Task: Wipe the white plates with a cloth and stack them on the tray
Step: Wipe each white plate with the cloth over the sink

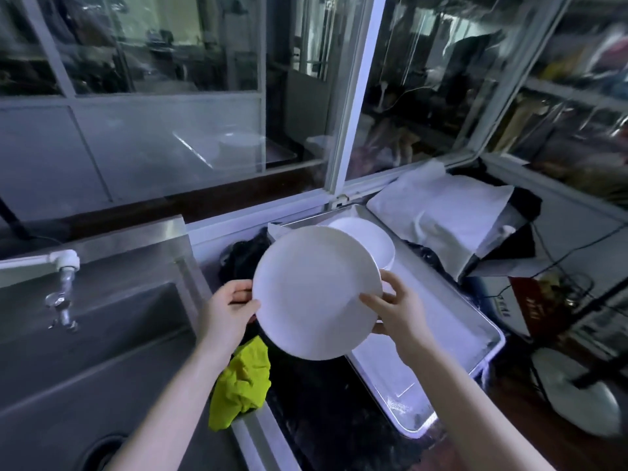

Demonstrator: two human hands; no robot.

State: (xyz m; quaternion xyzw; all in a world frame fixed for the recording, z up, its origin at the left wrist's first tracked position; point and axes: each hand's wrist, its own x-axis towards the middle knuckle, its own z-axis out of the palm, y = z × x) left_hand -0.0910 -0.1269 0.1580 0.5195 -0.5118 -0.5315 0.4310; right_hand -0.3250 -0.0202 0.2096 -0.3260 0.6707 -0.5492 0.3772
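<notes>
Head view looks down on a plate held in the air by both hands, tilted with its face toward the camera, over the dark surface and the near left edge of the tray. On the plate's left rim the left hand grips, thumb on the face and fingers curled behind. On the lower right rim the right hand grips the same way, thumb lying on the face and fingers clamped under the edge.

A second plate sits at the far end of the tray, partly hidden behind the held one; whether more lie under it I cannot tell. The tray is metal and runs near to far on the right of the surface.

The cloth, yellow-green and crumpled, lies at the near left edge of the surface, beside the sink, with neither hand on it. A tap stands over the sink at far left. A window runs along the far side.
</notes>
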